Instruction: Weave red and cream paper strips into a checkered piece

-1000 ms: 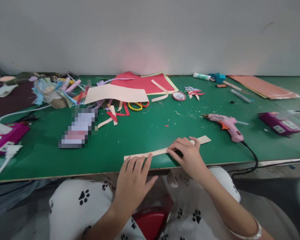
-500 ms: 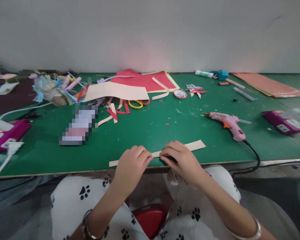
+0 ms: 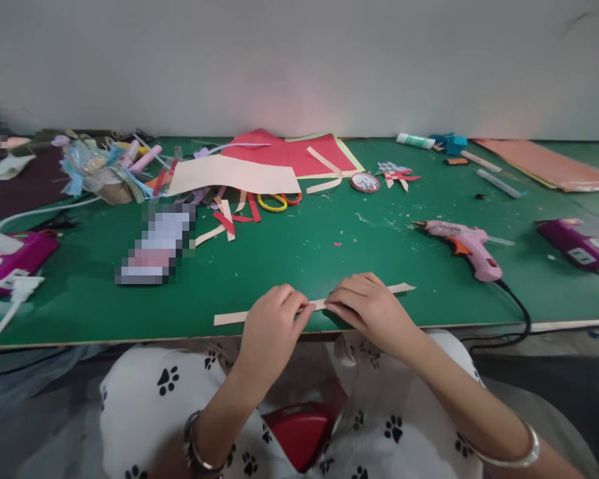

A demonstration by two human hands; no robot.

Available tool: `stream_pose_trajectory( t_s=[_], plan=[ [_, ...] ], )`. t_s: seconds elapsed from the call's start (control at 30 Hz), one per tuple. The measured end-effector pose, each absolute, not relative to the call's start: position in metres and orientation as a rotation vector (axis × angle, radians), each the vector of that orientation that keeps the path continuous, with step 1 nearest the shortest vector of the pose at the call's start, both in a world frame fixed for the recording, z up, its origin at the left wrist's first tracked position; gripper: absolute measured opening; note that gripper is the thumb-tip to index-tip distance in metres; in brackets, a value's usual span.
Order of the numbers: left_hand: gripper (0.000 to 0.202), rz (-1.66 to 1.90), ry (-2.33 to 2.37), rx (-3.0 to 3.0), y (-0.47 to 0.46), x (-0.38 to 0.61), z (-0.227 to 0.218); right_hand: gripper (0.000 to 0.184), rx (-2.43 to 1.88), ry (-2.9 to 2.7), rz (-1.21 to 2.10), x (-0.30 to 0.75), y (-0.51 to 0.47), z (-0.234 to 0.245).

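Note:
A long cream paper strip lies along the near edge of the green table. My left hand has its fingers curled and pinched on the strip near its middle. My right hand sits just to the right, fingers bent down and pressing on the same strip. The two hands nearly touch. The strip's right end pokes out past my right hand.
A pink glue gun with a black cord lies to the right. Purple devices sit at the far right and far left. Paper sheets, strips, yellow-handled scissors and craft clutter fill the back of the table.
My left hand went from flat on the strip to pinching it, close to my right hand. The strip slid left and now looks narrower, as if folded lengthwise.

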State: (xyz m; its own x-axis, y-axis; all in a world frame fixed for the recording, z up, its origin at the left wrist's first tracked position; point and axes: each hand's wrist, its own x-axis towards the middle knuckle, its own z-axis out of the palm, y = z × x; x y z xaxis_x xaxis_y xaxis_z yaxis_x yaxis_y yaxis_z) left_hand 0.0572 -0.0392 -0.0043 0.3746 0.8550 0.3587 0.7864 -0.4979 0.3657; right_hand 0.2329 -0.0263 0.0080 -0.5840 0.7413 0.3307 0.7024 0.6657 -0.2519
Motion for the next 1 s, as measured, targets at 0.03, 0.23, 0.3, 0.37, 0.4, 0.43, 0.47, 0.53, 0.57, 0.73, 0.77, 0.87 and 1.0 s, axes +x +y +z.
stream_pose_trajectory(
  t_s=[0.03, 0.23, 0.3, 0.37, 0.4, 0.43, 0.47, 0.53, 0.57, 0.73, 0.77, 0.87, 1.0],
  plan=[
    [0.02, 0.777, 1.506, 2.483, -0.0391, 0.0562, -0.0042, 0.027, -1.125, -2.467, 0.144, 0.2345, -0.0258, 0.0076],
    [0.022, 0.775, 1.442, 2.478, -0.037, 0.0482, -0.0028, 0.03, -1.176, -2.418, 0.058, 0.2381, -0.0244, 0.0037],
    [0.022, 0.757, 1.455, 2.455, -0.0362, 0.0477, -0.0029, 0.033, -1.183, -2.419, -0.018, 0.2373, -0.024, 0.0036],
    [0.022, 0.742, 1.471, 2.438, -0.0358, 0.0485, -0.0028, 0.036, -1.197, -2.419, -0.087, 0.2362, -0.0241, 0.0043],
    [0.021, 0.736, 1.476, 2.429, -0.0357, 0.0491, -0.0025, 0.037, -1.213, -2.414, -0.118, 0.2356, -0.0245, 0.0048],
    [0.021, 0.727, 1.484, 2.417, -0.0356, 0.0497, -0.0021, 0.037, -1.236, -2.403, -0.149, 0.2349, -0.025, 0.0052],
    [0.021, 0.716, 1.496, 2.404, -0.0356, 0.0503, -0.0016, 0.037, -1.262, -2.39, -0.178, 0.2343, -0.0257, 0.0056],
    [0.022, 0.685, 1.523, 2.378, -0.0356, 0.0511, -0.0003, 0.038, -1.314, -2.366, -0.225, 0.2332, -0.0272, 0.006],
    [0.022, 0.672, 1.534, 2.366, -0.0355, 0.0513, 0.0003, 0.038, -1.331, -2.362, -0.236, 0.2327, -0.0278, 0.006],
    [0.02, 0.638, 1.544, 2.338, -0.0351, 0.0514, 0.0003, 0.038, -1.377, -2.354, -0.214, 0.2315, -0.0288, 0.0058],
    [0.02, 0.641, 1.542, 2.341, -0.0351, 0.0513, -0.0004, 0.038, -1.384, -2.344, -0.198, 0.2314, -0.0287, 0.0057],
    [0.021, 0.665, 1.557, 2.374, -0.0347, 0.0512, -0.0024, 0.037, -1.401, -2.318, -0.147, 0.2315, -0.0281, 0.0054],
    [0.023, 0.681, 1.588, 2.425, -0.0346, 0.0501, -0.0023, 0.035, -1.438, -2.319, -0.102, 0.2314, -0.0278, 0.0056]
  ],
)
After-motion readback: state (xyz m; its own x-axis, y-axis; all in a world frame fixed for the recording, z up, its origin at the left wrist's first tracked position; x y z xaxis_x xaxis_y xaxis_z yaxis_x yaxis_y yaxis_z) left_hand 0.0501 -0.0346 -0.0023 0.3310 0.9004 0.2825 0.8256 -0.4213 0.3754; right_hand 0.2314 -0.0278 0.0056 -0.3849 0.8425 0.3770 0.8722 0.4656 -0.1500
